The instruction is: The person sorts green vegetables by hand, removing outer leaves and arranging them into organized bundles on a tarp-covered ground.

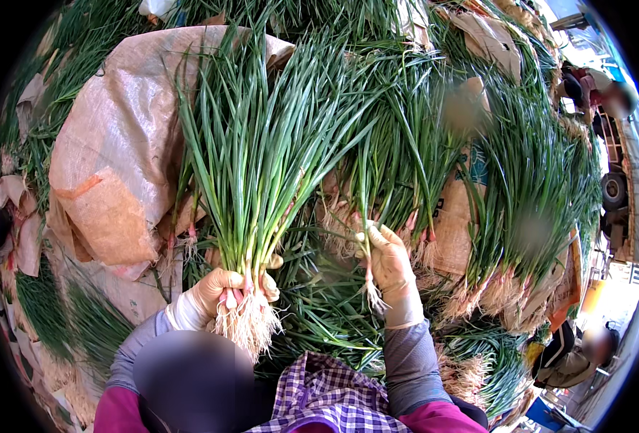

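My gloved left hand is closed around a thick bunch of green garlic just above its pinkish bulbs. The pale roots hang below my fingers, and the long green leaves fan out upward. To the right, my gloved right hand pinches a single green garlic stalk near its lower stem. That stalk's roots dangle beside my wrist, and its leaves rise into the greenery behind. Loose green leaves lie beneath and between my two hands.
A crumpled tan woven sack lies at the left. More rooted bunches are heaped on the right, with sacking among them. Other people are at the right edge, near a wheeled vehicle.
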